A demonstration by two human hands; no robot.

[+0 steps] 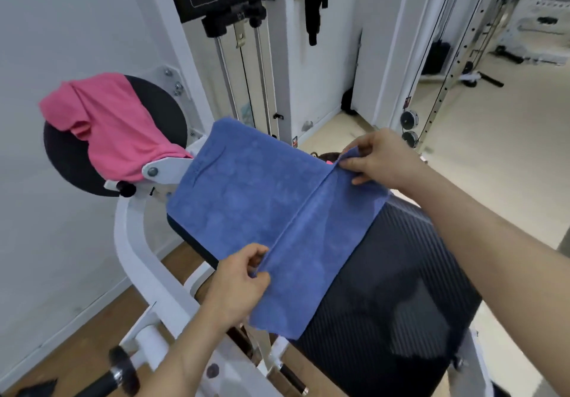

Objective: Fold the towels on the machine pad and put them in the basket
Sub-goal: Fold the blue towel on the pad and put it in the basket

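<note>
A blue towel lies spread over the black ribbed machine pad, with a raised fold ridge running from near left to far right. My left hand pinches the near end of that ridge. My right hand pinches its far end. A pink towel is draped over the round black pad at the left. Just behind the blue towel's far edge a dark rim with a bit of pink shows; what it is I cannot tell.
The white machine frame curves under the pad at the left. A black handle sticks out at the bottom left. The cable stack stands behind, and a rack with plates is at the right on a beige floor.
</note>
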